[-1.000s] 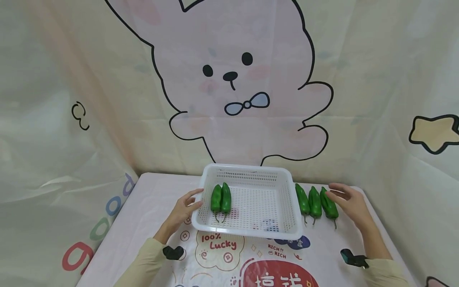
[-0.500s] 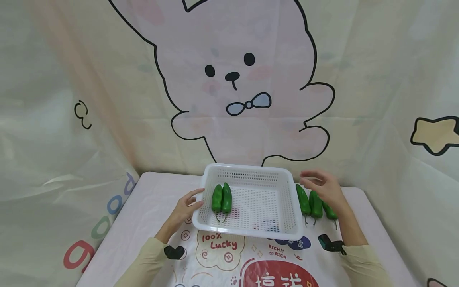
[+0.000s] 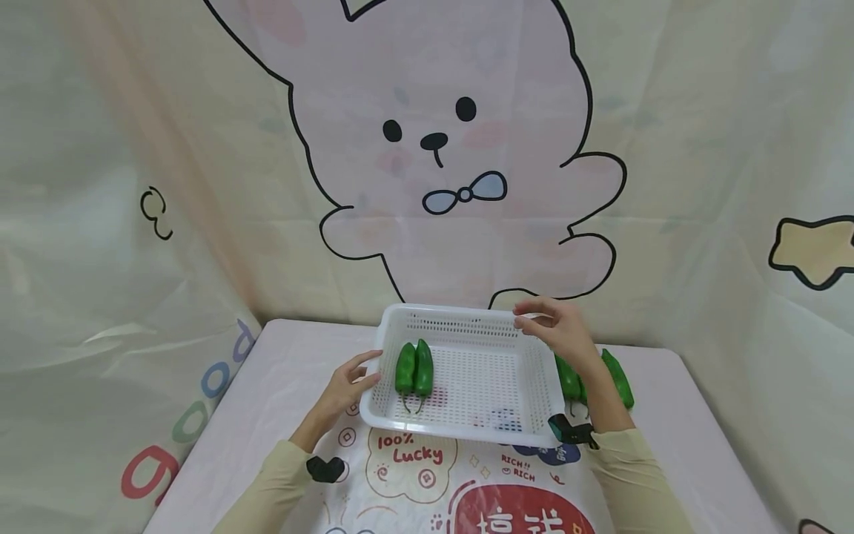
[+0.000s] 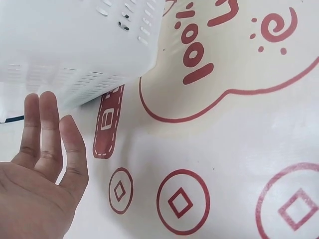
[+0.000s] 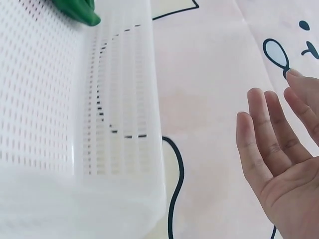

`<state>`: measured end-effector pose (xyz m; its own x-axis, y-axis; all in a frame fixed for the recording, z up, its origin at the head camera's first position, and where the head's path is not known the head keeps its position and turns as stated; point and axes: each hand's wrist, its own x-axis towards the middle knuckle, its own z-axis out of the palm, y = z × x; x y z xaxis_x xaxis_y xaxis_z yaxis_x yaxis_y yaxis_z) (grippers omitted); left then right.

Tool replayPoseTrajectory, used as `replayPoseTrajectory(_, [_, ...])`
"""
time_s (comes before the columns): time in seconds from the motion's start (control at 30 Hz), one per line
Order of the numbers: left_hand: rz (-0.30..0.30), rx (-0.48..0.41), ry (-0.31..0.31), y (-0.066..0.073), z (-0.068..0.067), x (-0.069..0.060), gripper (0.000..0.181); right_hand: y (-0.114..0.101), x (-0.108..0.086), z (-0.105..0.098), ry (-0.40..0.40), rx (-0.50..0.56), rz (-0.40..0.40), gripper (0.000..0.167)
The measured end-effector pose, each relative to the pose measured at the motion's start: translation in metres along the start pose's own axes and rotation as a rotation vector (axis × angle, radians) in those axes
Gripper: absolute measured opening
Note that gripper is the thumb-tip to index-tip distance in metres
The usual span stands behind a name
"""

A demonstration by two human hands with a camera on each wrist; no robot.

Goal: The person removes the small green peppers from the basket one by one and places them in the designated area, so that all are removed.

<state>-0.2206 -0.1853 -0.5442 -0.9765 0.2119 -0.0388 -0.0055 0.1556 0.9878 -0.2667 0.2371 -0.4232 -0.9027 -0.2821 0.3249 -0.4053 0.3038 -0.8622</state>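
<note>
A white plastic basket (image 3: pixel 467 426) with slotted walls sits at the back of the table. Two green peppers (image 3: pixel 414 368) lie side by side at its left. My left hand (image 3: pixel 340 393) is at the basket's left wall; in the left wrist view its straight fingers (image 4: pixel 49 129) reach up to the wall, though contact is unclear. My right hand (image 3: pixel 560 330) hovers over the basket's back right corner, holding nothing. Its fingers (image 5: pixel 269 132) are extended and apart from the basket in the right wrist view. Three more green peppers (image 3: pixel 617 378) lie right of the basket, partly hidden by my right forearm.
Beneath everything is a white printed table cover (image 3: pixel 414 475) with red lettering. A backdrop cloth (image 3: pixel 267 259) with a cartoon animal stands directly behind the table's back edge. Side curtains (image 3: pixel 87 334) flank the table.
My right hand has moved left, from beside the rightmost pepper to over the basket's back right corner. The left hand stays at the basket's wall. The peppers keep their places.
</note>
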Motion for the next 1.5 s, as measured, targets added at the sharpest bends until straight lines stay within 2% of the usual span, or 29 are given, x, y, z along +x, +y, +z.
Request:
replayPoseTrajectory(0.2, [0.011,0.008,-0.019,0.001,0.0,-0.001,0.057,-0.003,0.012,0.022,-0.055,-0.018,0.005,0.031])
replayPoseTrajectory(0.53, [-0.015,-0.007,0.006,-0.001,-0.001,0.001,0.056,0.002,0.029,0.056,-0.175,0.004,-0.023,0.037])
replayPoseTrajectory(0.87, [-0.03,-0.016,0.015,-0.003,-0.001,0.001,0.055,0.013,0.038,0.083,-0.205,-0.016,0.021,0.035])
replayPoseTrajectory(1.1, [-0.024,-0.012,0.018,-0.005,-0.001,0.002,0.056,0.023,0.045,0.106,-0.211,0.02,0.073,0.041])
replayPoseTrajectory(1.33, [-0.03,-0.008,0.02,-0.003,0.0,0.0,0.057,0.031,0.047,0.127,-0.207,0.066,0.212,0.055])
replayPoseTrajectory(1.5, [-0.012,-0.011,0.01,-0.003,0.001,-0.001,0.056,0.042,0.045,0.138,-0.234,0.097,0.252,0.063])
